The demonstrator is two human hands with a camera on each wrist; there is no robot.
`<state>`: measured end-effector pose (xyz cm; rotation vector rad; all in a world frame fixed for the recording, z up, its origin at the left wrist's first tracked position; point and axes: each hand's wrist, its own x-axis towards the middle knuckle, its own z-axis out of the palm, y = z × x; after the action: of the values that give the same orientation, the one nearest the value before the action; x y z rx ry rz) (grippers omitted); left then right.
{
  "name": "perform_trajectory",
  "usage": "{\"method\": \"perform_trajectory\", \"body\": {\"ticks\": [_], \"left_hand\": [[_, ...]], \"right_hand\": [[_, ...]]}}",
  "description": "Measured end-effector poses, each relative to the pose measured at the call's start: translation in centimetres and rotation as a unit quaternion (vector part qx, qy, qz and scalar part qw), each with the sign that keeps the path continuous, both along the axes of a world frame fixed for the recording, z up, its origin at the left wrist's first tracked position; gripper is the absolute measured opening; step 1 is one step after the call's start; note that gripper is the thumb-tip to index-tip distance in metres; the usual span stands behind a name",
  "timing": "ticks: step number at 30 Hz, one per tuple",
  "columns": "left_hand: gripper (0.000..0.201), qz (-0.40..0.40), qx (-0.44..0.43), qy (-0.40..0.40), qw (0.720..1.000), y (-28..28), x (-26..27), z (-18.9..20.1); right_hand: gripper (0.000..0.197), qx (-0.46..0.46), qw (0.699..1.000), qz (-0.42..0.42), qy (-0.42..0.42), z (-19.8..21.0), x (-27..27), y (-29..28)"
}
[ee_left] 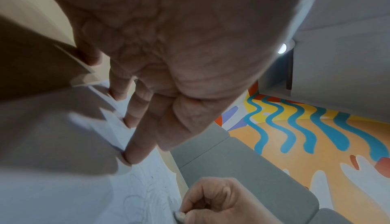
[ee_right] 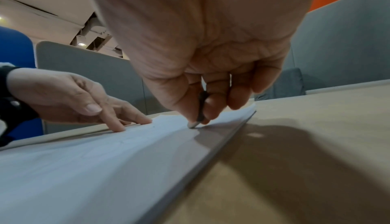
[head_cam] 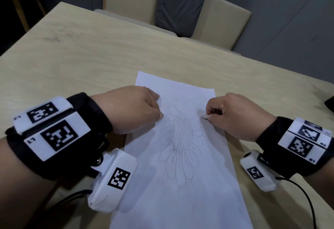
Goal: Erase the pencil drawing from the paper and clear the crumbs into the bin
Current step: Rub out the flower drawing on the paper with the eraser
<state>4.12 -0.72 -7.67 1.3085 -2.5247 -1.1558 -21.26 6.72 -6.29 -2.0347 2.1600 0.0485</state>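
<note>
A white paper lies on the light wooden table, with a pencil sunflower drawing at its middle. My left hand presses the sheet's upper left part with straight fingertips. My right hand pinches an eraser, a dark stick with a whitish tip. That tip touches the paper near its right edge, just right of the flower's top. A few dark specks lie above the flower.
Two beige chairs stand behind the table's far edge. A dark object shows at the right border. Black cables trail from the wrist cameras over the table's near part.
</note>
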Motion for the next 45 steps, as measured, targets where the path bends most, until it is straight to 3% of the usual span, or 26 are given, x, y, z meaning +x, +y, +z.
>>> {"method": "perform_trajectory", "body": {"ticks": [4,10,14,18,29,34,38,42,45], "left_hand": [[0.048,0.0,-0.008,0.013,1.0,0.0,0.0,-0.2],[0.055,0.005,0.0,0.012,1.0,0.0,-0.1,-0.2],[0.043,0.009,-0.004,0.014,1.0,-0.2,-0.1,-0.4],[0.06,0.006,0.004,0.014,1.0,0.0,-0.1,-0.4],[0.06,-0.001,-0.006,0.012,1.0,0.0,-0.1,-0.3],[0.047,0.008,-0.016,0.014,1.0,-0.1,-0.1,-0.5],[0.058,0.003,-0.004,0.012,1.0,0.1,-0.2,-0.3],[0.052,0.002,-0.012,0.022,1.0,-0.1,-0.2,-0.6],[0.058,0.002,-0.011,0.021,1.0,-0.1,-0.3,-0.5]], "right_hand": [[0.017,0.01,1.0,0.015,0.001,0.3,0.3,0.9],[0.018,-0.009,1.0,0.005,0.01,0.2,-0.2,0.7],[0.019,0.011,1.0,0.024,-0.008,0.2,0.4,1.6],[0.019,-0.011,1.0,0.014,0.001,0.1,0.3,1.5],[0.013,-0.018,0.999,0.027,-0.012,0.6,1.6,0.2],[0.012,0.005,0.999,0.046,0.0,0.1,2.3,0.1],[0.015,-0.013,0.999,0.031,0.003,0.3,1.9,0.0],[0.013,0.006,0.998,0.058,-0.012,0.0,2.8,0.1],[0.015,-0.015,0.999,0.041,0.006,0.1,2.1,-0.3]]}}
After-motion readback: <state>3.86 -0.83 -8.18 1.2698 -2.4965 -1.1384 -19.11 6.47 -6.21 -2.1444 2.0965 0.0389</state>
